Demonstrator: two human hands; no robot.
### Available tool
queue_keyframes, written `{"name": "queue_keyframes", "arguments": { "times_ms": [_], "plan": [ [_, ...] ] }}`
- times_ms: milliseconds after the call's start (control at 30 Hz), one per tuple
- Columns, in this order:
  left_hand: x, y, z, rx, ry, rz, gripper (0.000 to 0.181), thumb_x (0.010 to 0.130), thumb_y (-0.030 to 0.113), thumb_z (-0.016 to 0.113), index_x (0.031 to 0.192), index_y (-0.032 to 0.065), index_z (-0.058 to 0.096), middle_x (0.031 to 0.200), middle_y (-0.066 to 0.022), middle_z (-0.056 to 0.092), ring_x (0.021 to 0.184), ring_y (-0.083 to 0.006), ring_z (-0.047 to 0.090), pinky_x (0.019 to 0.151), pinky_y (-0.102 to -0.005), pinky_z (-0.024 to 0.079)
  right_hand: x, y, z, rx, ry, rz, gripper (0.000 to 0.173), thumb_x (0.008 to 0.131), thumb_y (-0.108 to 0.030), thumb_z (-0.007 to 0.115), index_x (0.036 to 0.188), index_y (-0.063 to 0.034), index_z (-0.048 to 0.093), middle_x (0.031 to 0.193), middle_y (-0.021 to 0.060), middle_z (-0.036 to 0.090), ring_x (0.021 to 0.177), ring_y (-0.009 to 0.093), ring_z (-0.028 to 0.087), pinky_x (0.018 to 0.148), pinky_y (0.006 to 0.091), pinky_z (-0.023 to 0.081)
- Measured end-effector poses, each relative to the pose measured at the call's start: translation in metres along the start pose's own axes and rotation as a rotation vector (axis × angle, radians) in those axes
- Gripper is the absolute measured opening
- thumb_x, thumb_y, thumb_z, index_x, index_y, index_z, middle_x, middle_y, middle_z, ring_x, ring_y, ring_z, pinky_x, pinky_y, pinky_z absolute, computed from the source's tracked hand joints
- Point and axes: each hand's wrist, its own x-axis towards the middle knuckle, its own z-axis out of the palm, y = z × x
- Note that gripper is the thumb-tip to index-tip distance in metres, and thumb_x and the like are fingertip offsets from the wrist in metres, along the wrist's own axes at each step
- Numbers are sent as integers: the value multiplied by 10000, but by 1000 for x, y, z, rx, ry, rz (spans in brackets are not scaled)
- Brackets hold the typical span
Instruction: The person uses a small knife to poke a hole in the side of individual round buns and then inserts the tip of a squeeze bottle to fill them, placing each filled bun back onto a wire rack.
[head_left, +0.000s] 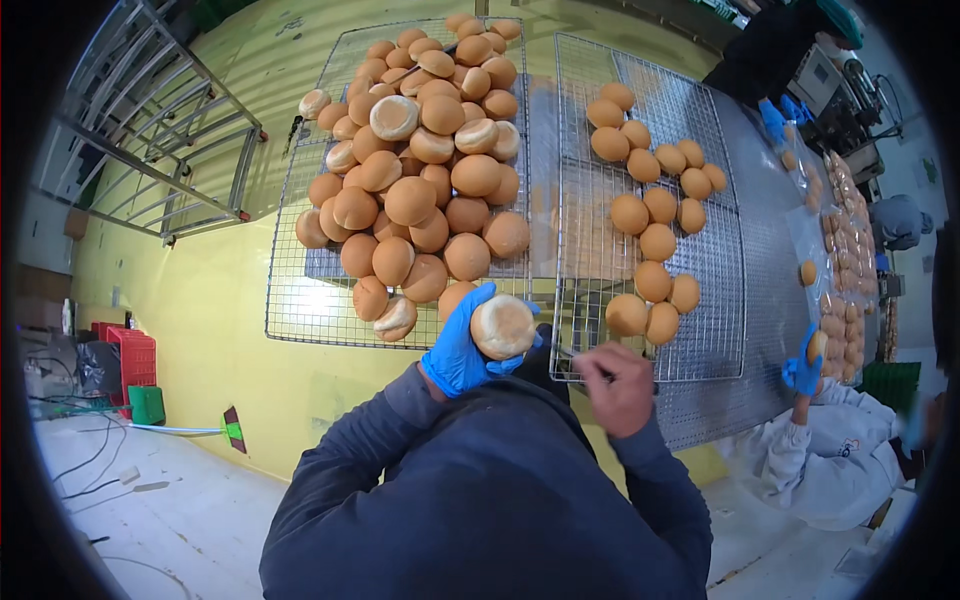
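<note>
In my blue-gloved left hand (465, 345) is a round bread bun (503, 327), its pale flat underside facing up. My right hand (616, 386) is bare and blurred, fingers curled, by the near edge of the right wire cooling rack (720, 330). Whether something thin is pinched in those fingers cannot be told. A heap of brown buns (411, 200) covers much of the left wire cooling rack (300, 300); some lie on their sides or with undersides up. Several buns (658, 242) sit on the right rack in a loose single layer, domed tops up.
Beneath the right rack lies a perforated metal table (757, 300). At its far side are bagged buns (847, 255) and co-workers' blue-gloved hands (804, 364). A metal trolley (172, 165) stands at left on the yellow floor (225, 300), near a red plastic crate (135, 364).
</note>
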Motion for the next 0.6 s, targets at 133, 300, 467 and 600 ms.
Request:
{"name": "queue_keyframes", "arguments": {
  "times_ms": [133, 300, 467, 600],
  "plan": [
    [23, -4, -29, -331, -192, -234, 635, 1003, 543, 435, 1319, -2, 508, 1158, -176, 623, 984, -270, 650, 597, -331, 564, 18, 49, -1, -134, 14, 254, 133, 873, -132, 665, 874, -30, 749, 748, 129, 683, 691, 302, 662, 633, 355, 499],
    [28, -8, -8, -82, 110, -145, 610, 992, 537, 471, 1287, 7, 531, 1125, -160, 628, 981, -275, 648, 640, -345, 569, 11, 39, 17, 118, 21, 191, 161, 878, -144, 697, 861, 15, 717, 742, 123, 681, 674, 216, 650, 639, 343, 490],
    [38, -22, -12, 77, 32, 19, 508, 1030, 397, 494, 1357, 8, 498, 1275, -101, 574, 1162, -227, 571, 951, -351, 499, -3, 109, 34, 69, -52, 482, 154, 883, -130, 728, 850, 18, 706, 754, 101, 701, 704, 142, 645, 688, 285, 500],
    [51, -37, 3, 1021, 118, 430, 489, 1041, 321, 512, 1405, -4, 485, 1416, -168, 519, 1258, -291, 544, 1037, -379, 456, -19, 102, 44, 617, -35, 491, 320, 908, -219, 740, 1116, 8, 652, 1011, 55, 703, 865, 107, 626, 753, 288, 499]
  ]
}}
